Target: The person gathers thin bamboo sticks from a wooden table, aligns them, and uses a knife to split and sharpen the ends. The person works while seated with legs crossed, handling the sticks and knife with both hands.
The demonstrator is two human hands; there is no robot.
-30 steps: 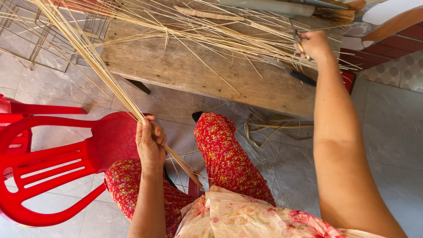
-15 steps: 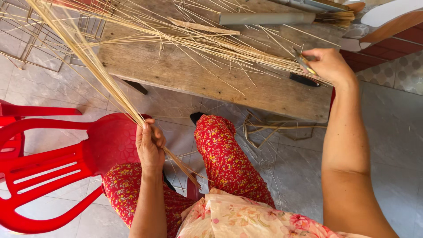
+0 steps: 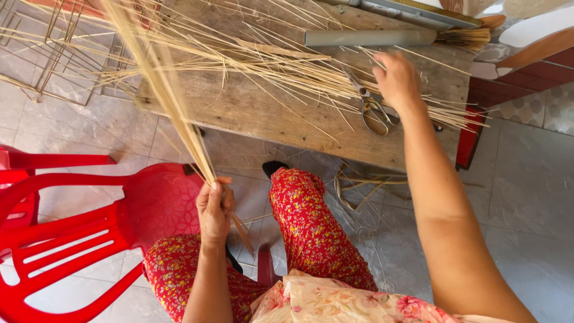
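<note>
My left hand [image 3: 214,209] grips a thick bundle of thin pale sticks [image 3: 161,90] near its lower end; the bundle rises up and to the left above my lap. My right hand [image 3: 396,81] reaches over the worn wooden table [image 3: 251,113], fingers spread on the loose sticks [image 3: 287,66] strewn across it, right beside a pair of metal scissors [image 3: 372,106]. Whether it pinches any stick I cannot tell.
A red plastic chair [image 3: 78,233] stands at my left. A grey tube with a brush of sticks at its end [image 3: 388,37] lies at the table's far side. Wire frames [image 3: 42,54] rest on the tiled floor at the far left. More stick scraps [image 3: 359,185] lie under the table.
My right hand has moved left along the table, from the far right edge to beside the scissors. The left hand still holds the bundle in place.
</note>
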